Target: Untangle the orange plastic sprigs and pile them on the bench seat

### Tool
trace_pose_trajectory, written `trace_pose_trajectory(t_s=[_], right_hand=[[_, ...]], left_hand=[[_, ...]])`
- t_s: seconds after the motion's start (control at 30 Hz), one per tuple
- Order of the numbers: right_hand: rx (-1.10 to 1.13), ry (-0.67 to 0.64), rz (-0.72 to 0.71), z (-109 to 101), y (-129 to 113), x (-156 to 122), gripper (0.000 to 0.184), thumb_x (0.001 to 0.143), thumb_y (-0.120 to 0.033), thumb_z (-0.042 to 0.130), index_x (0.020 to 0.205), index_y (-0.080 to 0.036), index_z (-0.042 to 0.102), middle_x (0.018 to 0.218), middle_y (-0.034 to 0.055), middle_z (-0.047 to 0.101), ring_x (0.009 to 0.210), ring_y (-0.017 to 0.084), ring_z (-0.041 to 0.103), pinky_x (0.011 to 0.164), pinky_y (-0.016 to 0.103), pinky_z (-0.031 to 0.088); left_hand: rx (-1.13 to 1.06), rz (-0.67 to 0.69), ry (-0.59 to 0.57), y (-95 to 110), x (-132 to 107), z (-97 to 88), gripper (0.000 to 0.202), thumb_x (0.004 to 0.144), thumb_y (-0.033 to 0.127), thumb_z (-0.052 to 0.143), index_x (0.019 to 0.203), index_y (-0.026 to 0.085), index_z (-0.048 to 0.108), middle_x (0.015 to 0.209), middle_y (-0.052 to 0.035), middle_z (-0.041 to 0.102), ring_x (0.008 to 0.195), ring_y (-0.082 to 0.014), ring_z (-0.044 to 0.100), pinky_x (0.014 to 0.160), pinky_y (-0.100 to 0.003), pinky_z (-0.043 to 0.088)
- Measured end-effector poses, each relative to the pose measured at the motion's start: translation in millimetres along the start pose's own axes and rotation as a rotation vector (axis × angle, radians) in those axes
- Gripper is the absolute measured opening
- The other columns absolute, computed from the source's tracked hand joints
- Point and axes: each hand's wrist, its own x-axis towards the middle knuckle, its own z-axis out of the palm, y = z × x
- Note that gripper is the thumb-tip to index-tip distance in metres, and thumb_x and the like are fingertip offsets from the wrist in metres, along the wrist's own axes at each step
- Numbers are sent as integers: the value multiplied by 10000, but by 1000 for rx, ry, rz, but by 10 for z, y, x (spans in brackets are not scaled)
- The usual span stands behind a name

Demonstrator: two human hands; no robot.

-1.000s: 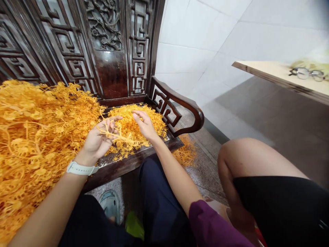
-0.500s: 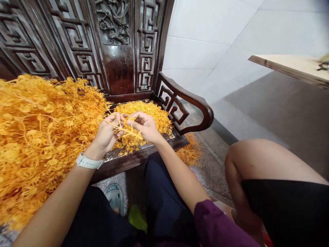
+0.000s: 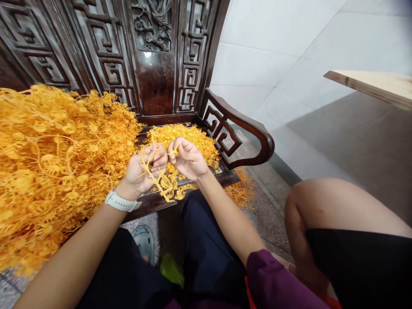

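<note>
My left hand [image 3: 143,170], with a white watch on its wrist, is closed round a branched orange plastic sprig [image 3: 161,180] that hangs down below the fingers. My right hand [image 3: 188,158] pinches the top end of the same sprig, knuckle to knuckle with the left. Both hands hover over the front of a dark carved wooden bench [image 3: 225,141]. Behind them lies a small heap of loose orange pieces [image 3: 189,137] on the seat. A big pile of orange sprigs [image 3: 54,163] fills the seat to the left.
The bench's curved armrest [image 3: 247,128] stands just right of my hands. More orange pieces [image 3: 241,193] lie on the floor under it. Another person's bare knee [image 3: 325,210] is at the right. A wooden tabletop edge [image 3: 370,86] juts in at upper right.
My hands have come together: the right one, open above the small heap a second ago, now pinches the sprig. The sprig has turned from lying across to hanging down.
</note>
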Motion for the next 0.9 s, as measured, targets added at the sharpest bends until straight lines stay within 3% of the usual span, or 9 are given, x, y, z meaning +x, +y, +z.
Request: trace_pose_trajectory(t_s=[0.17,0.37,0.57,0.7,0.8,0.9], right_hand=[[31,-14,28,13,50,14,494,796,-563,870,783,-230,506,746,-21,539,630,123,454,640,287,439],[45,24,25,44,119,-14,575,756,-618,877,765,-246,438,724,-25,508,607,133,431,582,284,386],[96,108,14,147,146,-32,538,739,-575,886,795,-257,456,743,-15,495,620,144,355,591,295,378],[177,62,-36,186,145,-6,493,799,-491,863,779,-246,436,723,-27,426,602,135,288,575,280,353],[224,102,-115,206,119,12,529,881,-502,779,758,-242,335,709,-38,309,580,140,206,568,291,344],[220,154,-157,226,77,21,474,953,-510,698,783,-253,339,697,-44,250,564,148,156,555,304,327]], left_hand=[[-56,21,-60,-45,-25,-81,364,861,275,730,615,162,488,536,29,345,421,-49,286,383,-137,318],[-34,-10,-101,-108,-56,-86,520,881,379,743,591,179,359,498,39,268,403,-58,241,374,-156,255],[-69,37,-128,-119,-55,-90,505,888,328,731,580,178,360,503,40,257,408,-54,174,375,-180,209],[-70,54,-94,-128,-80,-106,527,904,331,718,579,180,331,509,40,212,434,-70,134,376,-186,165],[-69,75,-64,-142,-121,-68,544,934,340,682,580,183,299,511,31,183,454,-93,165,390,-186,207],[-80,65,-58,-149,-127,11,520,956,329,653,588,185,314,516,25,188,462,-104,216,406,-182,267]])
